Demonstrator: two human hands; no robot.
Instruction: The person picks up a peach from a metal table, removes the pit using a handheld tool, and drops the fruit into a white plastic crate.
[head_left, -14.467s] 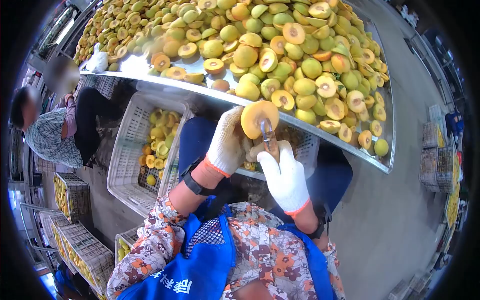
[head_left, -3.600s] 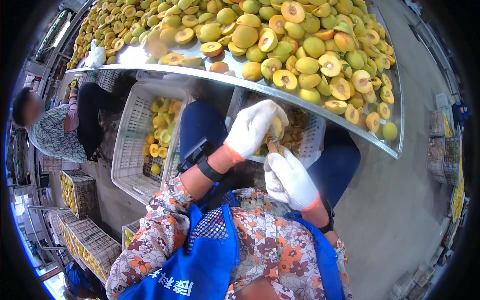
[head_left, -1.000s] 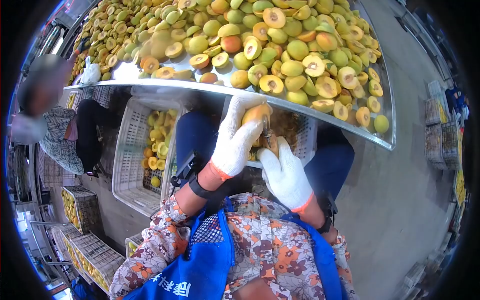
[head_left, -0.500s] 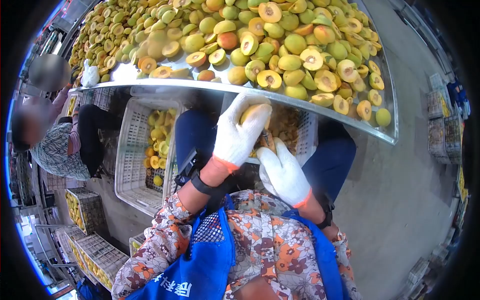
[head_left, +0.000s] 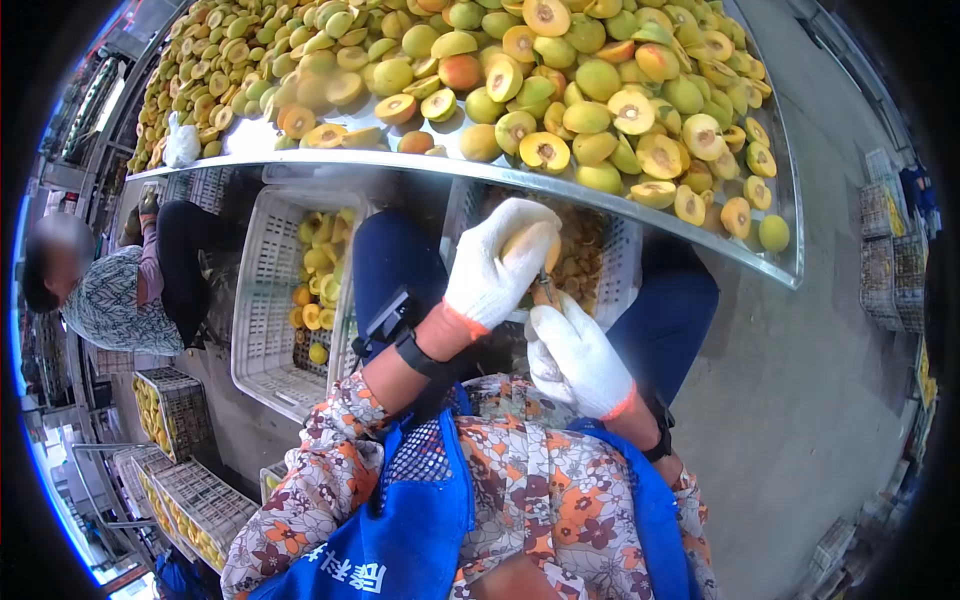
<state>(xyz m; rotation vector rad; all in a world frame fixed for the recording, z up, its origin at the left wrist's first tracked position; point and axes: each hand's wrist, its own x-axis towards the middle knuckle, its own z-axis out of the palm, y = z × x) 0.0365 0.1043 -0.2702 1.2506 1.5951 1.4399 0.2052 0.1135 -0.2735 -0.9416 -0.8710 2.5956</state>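
Note:
In its white glove, my left hand (head_left: 490,270) is closed around a yellow peach half (head_left: 530,240), mostly covered by the fingers. My right hand (head_left: 580,355), also gloved, grips a small tool with a wooden handle (head_left: 544,292). The metal end of this tool is at the lower right side of the peach half; its exact shape is hidden. Both hands are over my lap, just in front of the metal table (head_left: 440,175), which bears a heap of halved peaches (head_left: 600,120). Below the hands, a crate (head_left: 620,270) contains brownish pieces, probably pits.
To the left of my knee stands a white crate (head_left: 250,310) with peach halves inside. A white plastic bag (head_left: 181,142) lies on the table. Further left sits another person (head_left: 120,300), near crates of fruit (head_left: 170,420). Stacked crates (head_left: 890,270) stand at the far right.
Both hands have shifted slightly to the right and down in view, still with the peach half and tool. The seated person at left has changed posture, and another person's head there is out of view.

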